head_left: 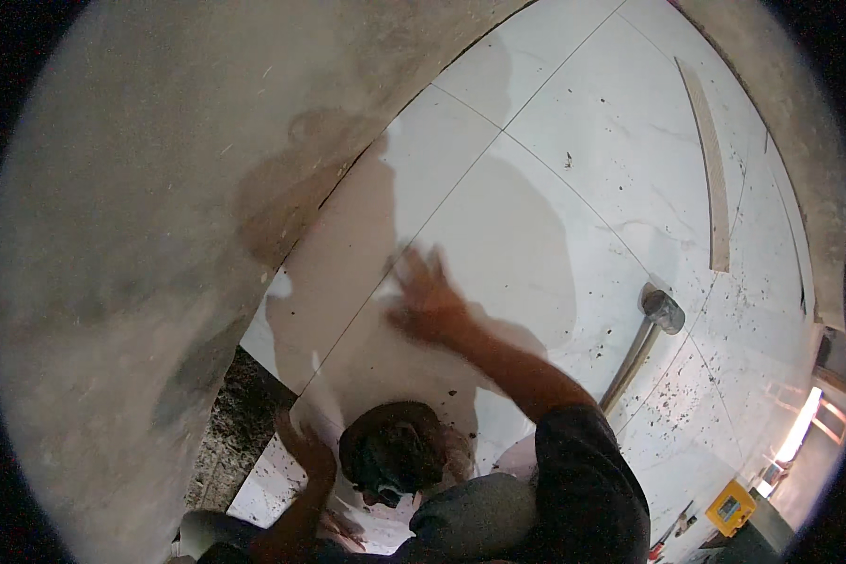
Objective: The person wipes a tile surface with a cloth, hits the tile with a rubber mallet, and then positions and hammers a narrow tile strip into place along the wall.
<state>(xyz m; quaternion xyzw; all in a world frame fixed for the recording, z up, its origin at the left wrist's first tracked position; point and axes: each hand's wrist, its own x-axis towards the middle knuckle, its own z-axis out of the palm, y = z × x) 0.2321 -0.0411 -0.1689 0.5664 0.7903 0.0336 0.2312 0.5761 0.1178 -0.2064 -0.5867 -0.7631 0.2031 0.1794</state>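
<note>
My right hand (430, 299) reaches over the white floor tiles (573, 197), its fingers spread and blurred by motion. It is near a thin joint between two tiles and holds nothing I can see. My left hand (303, 442) is lower and to the left, at a tile corner beside a dark rough gap (242, 414) in the floor. Its fingers look stretched out, with nothing visible in them. Between my arms is a dark rounded thing (392, 449) whose kind I cannot make out. A rubber mallet (665, 311) with a wooden handle lies to the right.
A bare plastered wall (160, 188) borders the tiles on the left. At the far right lies a long thin strip (710, 169). A yellow device (730, 508) and slim hand tools (672, 532) are at the lower right. Dark crumbs dot the tiles.
</note>
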